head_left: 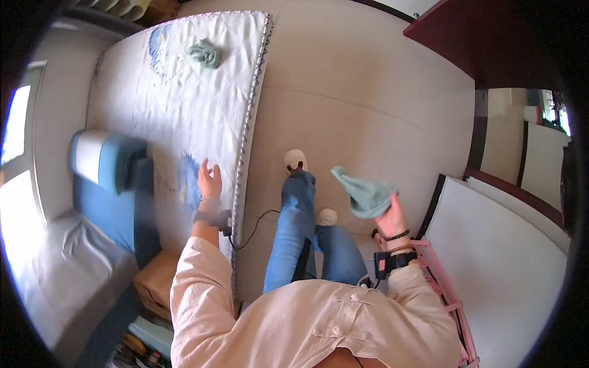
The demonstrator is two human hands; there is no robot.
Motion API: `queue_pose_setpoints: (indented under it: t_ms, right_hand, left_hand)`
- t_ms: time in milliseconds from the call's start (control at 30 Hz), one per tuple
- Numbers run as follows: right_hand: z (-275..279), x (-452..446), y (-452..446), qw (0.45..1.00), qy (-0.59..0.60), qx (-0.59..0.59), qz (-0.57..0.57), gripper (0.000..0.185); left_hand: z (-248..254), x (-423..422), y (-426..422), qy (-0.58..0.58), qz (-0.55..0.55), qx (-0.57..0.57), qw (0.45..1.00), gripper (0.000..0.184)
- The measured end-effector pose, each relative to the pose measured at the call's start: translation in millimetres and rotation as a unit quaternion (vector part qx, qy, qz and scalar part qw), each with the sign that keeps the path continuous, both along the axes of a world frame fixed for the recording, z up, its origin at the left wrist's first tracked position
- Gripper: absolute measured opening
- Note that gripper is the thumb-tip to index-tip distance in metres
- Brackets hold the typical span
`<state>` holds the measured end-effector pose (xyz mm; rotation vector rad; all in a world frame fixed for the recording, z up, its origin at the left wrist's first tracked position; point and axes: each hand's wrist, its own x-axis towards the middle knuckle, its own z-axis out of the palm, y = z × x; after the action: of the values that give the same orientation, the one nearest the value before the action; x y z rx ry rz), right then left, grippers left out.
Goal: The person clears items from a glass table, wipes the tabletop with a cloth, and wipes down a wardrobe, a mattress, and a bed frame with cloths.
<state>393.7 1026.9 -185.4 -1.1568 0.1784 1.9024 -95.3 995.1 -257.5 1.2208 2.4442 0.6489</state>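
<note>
My right hand grips one edge of a green cloth. The cloth hangs out over the floor, coming to a point at its far left end. My left hand is held above the white bed cover, fingers apart, with nothing in it. A second green cloth, crumpled, lies near the far end of the bed cover.
To the left are a blue and white cushion, a grey-covered seat and a brown box. A pink rack and a white panel stand on the right. Dark red furniture juts in at the upper right.
</note>
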Motion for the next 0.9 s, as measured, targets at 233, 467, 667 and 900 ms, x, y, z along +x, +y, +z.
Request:
queue_pose_setpoints:
  t_ms: [233, 467, 667, 900]
  right_hand:
    - [-75.8, -68.8, 235.1, 0.991, 0.043, 0.116, 0.059, 0.032]
    - [-229.0, -215.4, 418.2, 0.957, -0.122, 0.184, 0.190, 0.022]
    - [-349.8, -325.4, 431.2, 0.801, -0.218, 0.355, 0.429, 0.038]
    - [-445.3, -396.8, 330.2, 0.504, -0.244, 0.798, 0.223, 0.026]
  left_hand:
    - [-38.8, -73.9, 201.3, 0.164, -0.116, -0.019, 0.979, 0.059]
    - [-120.4, -126.3, 338.5, 0.232, -0.185, -0.001, 0.955, 0.060]
    - [-140.7, -134.7, 349.5, 0.176, -0.181, 0.036, 0.967, 0.055]
    - [-136.8, -173.3, 308.2, -0.194, 0.113, 0.017, 0.974, 0.048]
